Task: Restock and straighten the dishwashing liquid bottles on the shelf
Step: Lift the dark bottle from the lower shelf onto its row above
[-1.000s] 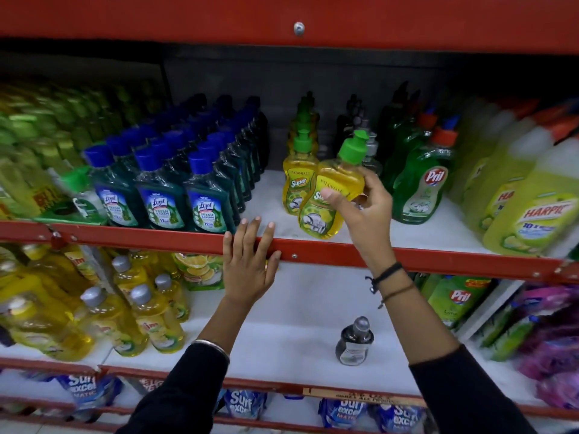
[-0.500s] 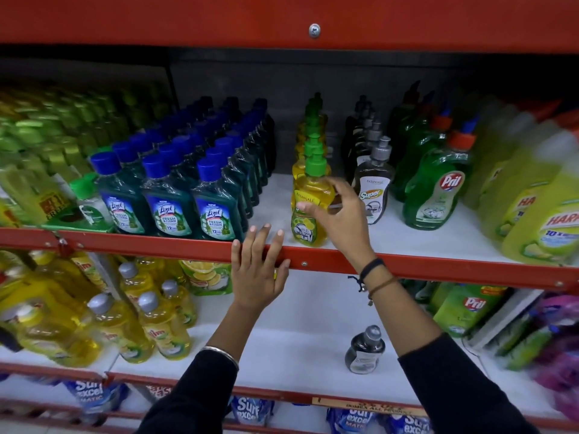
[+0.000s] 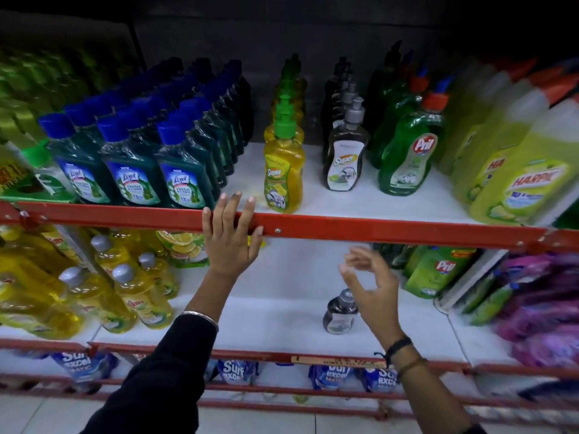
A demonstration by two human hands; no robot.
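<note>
One yellow bottle (image 3: pixel 283 170) upright — label outward.

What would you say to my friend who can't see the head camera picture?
A person's left hand rests on the red metal shelf rail, while the empty right hand hovers, fingers spread, near a small dark grey-capped bottle below. Above, a yellow green-pump dish soap bottle stands upright at the front.
</note>
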